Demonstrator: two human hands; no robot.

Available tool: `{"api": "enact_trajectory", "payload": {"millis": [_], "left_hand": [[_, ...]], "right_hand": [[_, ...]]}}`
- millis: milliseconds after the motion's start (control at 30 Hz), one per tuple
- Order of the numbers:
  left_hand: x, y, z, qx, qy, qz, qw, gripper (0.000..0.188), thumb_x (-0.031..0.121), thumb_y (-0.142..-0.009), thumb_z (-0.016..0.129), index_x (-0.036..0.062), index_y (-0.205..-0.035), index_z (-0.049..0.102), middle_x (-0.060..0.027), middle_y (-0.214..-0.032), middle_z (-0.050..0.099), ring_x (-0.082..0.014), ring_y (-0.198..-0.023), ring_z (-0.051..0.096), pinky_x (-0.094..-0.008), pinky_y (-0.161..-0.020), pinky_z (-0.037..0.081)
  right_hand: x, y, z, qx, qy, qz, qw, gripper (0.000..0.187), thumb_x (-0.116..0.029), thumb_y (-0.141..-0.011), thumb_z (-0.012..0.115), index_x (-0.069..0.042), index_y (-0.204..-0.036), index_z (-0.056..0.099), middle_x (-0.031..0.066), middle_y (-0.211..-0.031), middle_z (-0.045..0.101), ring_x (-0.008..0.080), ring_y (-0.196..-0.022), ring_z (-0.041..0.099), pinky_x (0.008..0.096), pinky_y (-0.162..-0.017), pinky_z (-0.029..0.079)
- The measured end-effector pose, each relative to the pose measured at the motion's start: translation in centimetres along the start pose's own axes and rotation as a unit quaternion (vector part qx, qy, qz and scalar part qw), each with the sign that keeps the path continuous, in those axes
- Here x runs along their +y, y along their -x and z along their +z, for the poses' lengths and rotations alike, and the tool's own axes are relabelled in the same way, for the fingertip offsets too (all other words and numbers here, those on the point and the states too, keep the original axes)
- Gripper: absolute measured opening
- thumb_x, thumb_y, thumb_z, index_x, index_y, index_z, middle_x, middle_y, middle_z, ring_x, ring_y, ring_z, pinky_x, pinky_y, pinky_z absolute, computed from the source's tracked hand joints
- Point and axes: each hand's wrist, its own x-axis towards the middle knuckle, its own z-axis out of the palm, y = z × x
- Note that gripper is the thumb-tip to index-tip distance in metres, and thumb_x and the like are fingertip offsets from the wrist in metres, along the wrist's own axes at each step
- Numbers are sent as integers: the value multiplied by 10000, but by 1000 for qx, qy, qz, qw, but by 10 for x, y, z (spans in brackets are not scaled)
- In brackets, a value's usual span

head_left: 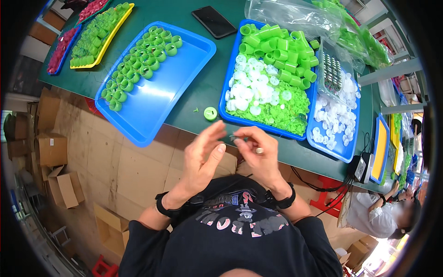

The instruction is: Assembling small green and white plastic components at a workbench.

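Note:
My left hand is raised at the table's near edge, its fingers stretched and apart with nothing visible in them. Facing it, my right hand pinches a small dark part between thumb and forefinger; its kind is too small to tell. A small cream-coloured round tip pokes out among the right hand's curled fingers. Just beyond the hands, a round green plastic piece with a dark opening sits on the green table. Beside it lies a tiny green piece.
A blue tray at left carries rows of green cups with thin wires. Another blue tray holds green tubes, white discs and small green parts. Right of it stand a clear box and white parts. A phone lies behind; a person is at far right.

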Motion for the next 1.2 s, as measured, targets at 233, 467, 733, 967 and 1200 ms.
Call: {"api": "enact_trajectory", "payload": {"millis": [233,467,733,967,1200], "left_hand": [[-8,-42,-13,157,-375,152,901,342,-48,-755,666,-5,-1083,579,-142,-1155,588,-270,-987,595,-339,-803,486],[-19,-50,-20,148,-6,36,988,333,-50,-821,644,-1,-1118,502,-154,-1069,621,-231,-954,615,-311,-835,498],[-6,-44,-22,-3,439,-165,883,264,145,-970,512,2,-1190,486,-241,-1195,578,-276,-1001,649,-295,-816,576],[-6,-40,-8,-3,423,-197,884,298,160,-985,488,-4,-1232,467,-225,-1179,587,-277,-1004,651,-297,-828,576],[-2,-37,3,-7,367,-219,904,279,186,-1003,467,14,-1221,491,-133,-1070,633,-251,-993,654,-305,-816,567]], "right_hand": [[-7,-8,-24,24,-269,160,949,164,42,-867,625,7,-1027,633,-60,-719,531,-22,-594,403,162,-522,309],[0,-11,-29,108,-204,84,969,183,40,-863,642,25,-1044,624,12,-881,619,4,-698,514,146,-589,386],[9,-18,-25,65,-285,141,946,163,-75,-910,629,-7,-1055,601,25,-884,647,32,-707,567,153,-529,389],[5,-14,-25,42,-301,145,942,161,-81,-904,644,1,-1034,595,14,-838,649,38,-711,565,170,-564,417],[-2,-20,-38,10,-356,178,917,135,-28,-874,663,11,-996,622,4,-782,642,19,-644,522,173,-550,402]]}}
